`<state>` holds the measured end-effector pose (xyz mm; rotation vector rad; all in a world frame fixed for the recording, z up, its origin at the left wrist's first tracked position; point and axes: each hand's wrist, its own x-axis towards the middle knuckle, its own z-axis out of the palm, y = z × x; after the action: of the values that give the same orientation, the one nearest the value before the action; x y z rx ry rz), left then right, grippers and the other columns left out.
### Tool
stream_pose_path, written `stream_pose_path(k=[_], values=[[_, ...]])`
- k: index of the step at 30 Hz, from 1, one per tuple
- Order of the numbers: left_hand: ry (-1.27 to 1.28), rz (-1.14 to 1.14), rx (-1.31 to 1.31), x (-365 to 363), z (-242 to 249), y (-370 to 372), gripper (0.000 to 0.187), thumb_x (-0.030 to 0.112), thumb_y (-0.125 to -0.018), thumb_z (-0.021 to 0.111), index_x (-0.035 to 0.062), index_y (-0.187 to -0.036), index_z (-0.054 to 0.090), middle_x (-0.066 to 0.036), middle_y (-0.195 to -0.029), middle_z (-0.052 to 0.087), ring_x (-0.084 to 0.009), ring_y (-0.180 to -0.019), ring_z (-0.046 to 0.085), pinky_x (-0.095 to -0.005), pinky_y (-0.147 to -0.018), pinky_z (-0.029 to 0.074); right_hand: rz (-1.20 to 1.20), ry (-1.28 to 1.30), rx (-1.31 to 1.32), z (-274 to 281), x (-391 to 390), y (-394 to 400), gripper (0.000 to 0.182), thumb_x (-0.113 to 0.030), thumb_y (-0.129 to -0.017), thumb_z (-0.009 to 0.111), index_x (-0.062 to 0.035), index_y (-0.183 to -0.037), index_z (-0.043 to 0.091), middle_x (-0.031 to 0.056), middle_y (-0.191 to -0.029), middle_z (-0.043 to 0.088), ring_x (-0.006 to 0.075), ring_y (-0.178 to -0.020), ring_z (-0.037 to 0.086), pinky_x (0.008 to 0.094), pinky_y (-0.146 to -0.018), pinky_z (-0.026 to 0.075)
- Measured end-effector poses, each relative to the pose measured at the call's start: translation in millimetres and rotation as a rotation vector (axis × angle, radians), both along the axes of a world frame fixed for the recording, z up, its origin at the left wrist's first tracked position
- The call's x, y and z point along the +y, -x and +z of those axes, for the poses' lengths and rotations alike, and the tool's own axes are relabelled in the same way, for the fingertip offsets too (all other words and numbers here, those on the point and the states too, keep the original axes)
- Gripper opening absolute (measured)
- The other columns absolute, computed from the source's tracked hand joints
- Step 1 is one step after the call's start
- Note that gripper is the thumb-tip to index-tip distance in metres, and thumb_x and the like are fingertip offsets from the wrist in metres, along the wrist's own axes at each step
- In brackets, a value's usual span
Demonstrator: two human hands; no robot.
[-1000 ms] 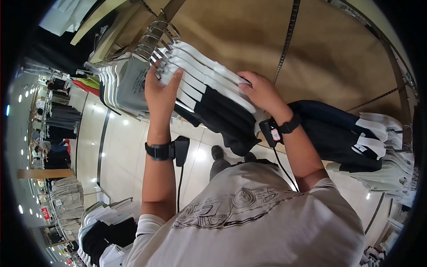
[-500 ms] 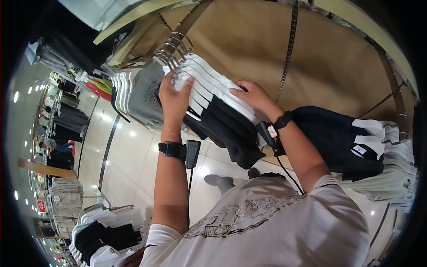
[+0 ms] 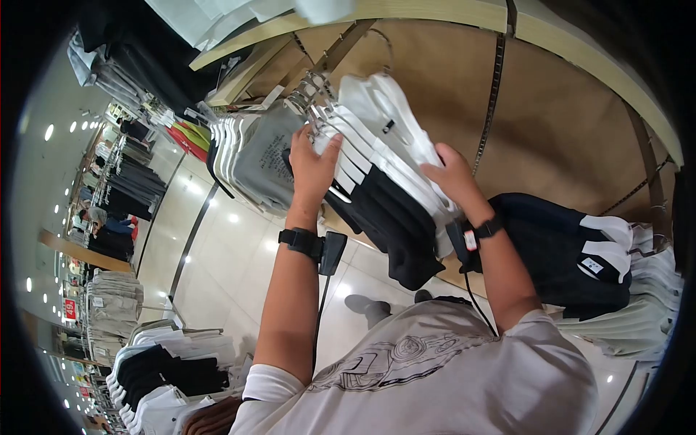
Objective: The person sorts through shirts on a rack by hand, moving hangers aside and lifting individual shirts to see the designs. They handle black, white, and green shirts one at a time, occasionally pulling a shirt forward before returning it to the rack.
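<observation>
Several white-topped, black-bodied shirts (image 3: 355,156) hang in a row by metal hooks (image 3: 308,90). My left hand (image 3: 315,165) is closed around their shoulders just below the hooks, thumb on the near side and the other fingers largely hidden. A white shirt (image 3: 380,109) with a small dark neck label stands out from the row. My right hand (image 3: 455,176) pinches its shoulder edge between thumb and fingers. The hanger hook (image 3: 388,49) above this shirt's collar shows apart from the cluster of hooks. Beside my left hand hangs a grey printed shirt (image 3: 264,156).
A metal display arm (image 3: 348,43) sticks out from the brown back panel (image 3: 442,80). Dark shirts with white collars (image 3: 554,254) hang at right. More clothes (image 3: 174,377) hang on a rack at lower left. Tiled floor (image 3: 225,239) lies below.
The front white shirt has come away from the row, exposing its collar, label and hanger hook. My right hand has moved with it. The view has shifted slightly.
</observation>
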<state>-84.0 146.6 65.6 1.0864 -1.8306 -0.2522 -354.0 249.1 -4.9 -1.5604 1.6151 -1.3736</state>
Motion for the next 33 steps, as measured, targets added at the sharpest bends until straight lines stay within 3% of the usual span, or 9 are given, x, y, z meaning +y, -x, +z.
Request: stream_pose_path(k=[8, 11, 16, 23, 26, 28, 29, 30, 33], values=[[-0.044, -0.09, 0.071, 3, 4, -5, 0.052, 0.02, -0.083, 0.08, -0.0088, -0.122, 0.059, -0.024, -0.126, 0.051, -0.0389, -0.115, 0.053, -0.0412, -0.099, 0.044, -0.14, -0.016, -0.109, -24, 111, 17, 0.03, -0.016, -0.084, 0.075, 0.0023, -0.104, 0.062, 0.0196, -0.09, 0.066, 0.0265, -0.082, 0.065, 0.0394, -0.077, 0.052], [0.083, 0.1, -0.077, 3, -1, 3, 0.059, 0.024, -0.08, 0.084, -0.0113, -0.119, 0.059, -0.025, -0.121, 0.055, -0.0398, -0.114, 0.055, -0.0418, -0.098, 0.045, -0.172, -0.048, -0.123, -24, 140, 14, 0.029, -0.014, -0.083, 0.075, 0.0023, -0.103, 0.062, 0.018, -0.089, 0.066, 0.0252, -0.078, 0.063, 0.0381, -0.075, 0.052], [0.031, 0.225, -0.037, 6, 5, 17, 0.06, 0.023, -0.077, 0.086, -0.0115, -0.118, 0.059, -0.022, -0.113, 0.056, -0.0385, -0.109, 0.056, -0.0421, -0.096, 0.046, -0.182, -0.117, 0.025, 10, 178, 29, 0.028, -0.01, -0.081, 0.075, 0.0023, -0.102, 0.062, 0.0148, -0.087, 0.066, 0.0227, -0.076, 0.06, 0.0351, -0.072, 0.051], [0.021, 0.034, -0.019, 6, 13, 9, 0.051, 0.011, -0.072, 0.082, -0.0058, -0.113, 0.058, -0.023, -0.112, 0.058, -0.0433, -0.104, 0.057, -0.0455, -0.092, 0.048, -0.144, -0.193, -0.022, 69, 221, 65, 0.027, -0.005, -0.079, 0.072, 0.0021, -0.103, 0.062, 0.0107, -0.087, 0.062, 0.0152, -0.08, 0.056, 0.0311, -0.076, 0.048], [0.224, 0.117, -0.197, -2, 15, 11, 0.048, 0.009, -0.072, 0.084, 0.0005, -0.112, 0.059, -0.018, -0.099, 0.057, -0.0394, -0.091, 0.058, -0.0443, -0.08, 0.048, -0.157, -0.204, 0.4, 86, 253, 94, 0.036, -0.004, -0.075, 0.073, 0.0003, -0.109, 0.063, 0.0161, -0.093, 0.064, 0.0373, -0.087, 0.061, 0.0382, -0.082, 0.049], [-0.106, 0.095, -0.163, 13, 36, 16, 0.045, 0.004, -0.069, 0.08, -0.0038, -0.106, 0.056, -0.024, -0.105, 0.056, -0.0421, -0.096, 0.059, -0.047, -0.085, 0.05, -0.073, -0.335, 0.521, 102, 279, 120, 0.053, -0.006, -0.076, 0.074, 0.0024, -0.127, 0.06, 0.0192, -0.116, 0.063, 0.0337, -0.107, 0.059, 0.0392, -0.099, 0.045], [-0.066, -0.01, -0.106, 15, 37, 14, 0.045, 0.002, -0.069, 0.078, -0.0046, -0.107, 0.054, -0.023, -0.105, 0.054, -0.0403, -0.093, 0.059, -0.0458, -0.083, 0.051, -0.052, -0.359, 0.548, 110, 289, 130, 0.05, -0.011, -0.078, 0.075, 0.0032, -0.123, 0.061, 0.0183, -0.112, 0.063, 0.0316, -0.106, 0.059, 0.0404, -0.097, 0.045], [-0.028, -0.119, -0.051, 16, 37, 9, 0.045, 0.0, -0.069, 0.075, -0.0054, -0.108, 0.053, -0.021, -0.105, 0.052, -0.0385, -0.09, 0.059, -0.0446, -0.08, 0.051, 0.047, -0.53, 0.553, 155, 286, 117, 0.043, -0.021, -0.093, 0.074, 0.0051, -0.125, 0.061, 0.031, -0.113, 0.064, 0.0466, -0.106, 0.059, 0.0462, -0.098, 0.045], [-0.053, -0.191, -0.101, 14, 37, 0, 0.045, -0.004, -0.068, 0.069, -0.0071, -0.11, 0.051, -0.02, -0.108, 0.05, -0.036, -0.088, 0.06, -0.0436, -0.079, 0.051, 0.05, -0.499, 0.605, 180, 315, 134, 0.036, -0.016, -0.094, 0.071, 0.0077, -0.119, 0.061, 0.0266, -0.106, 0.066, 0.0454, -0.096, 0.059, 0.0457, -0.091, 0.047]])
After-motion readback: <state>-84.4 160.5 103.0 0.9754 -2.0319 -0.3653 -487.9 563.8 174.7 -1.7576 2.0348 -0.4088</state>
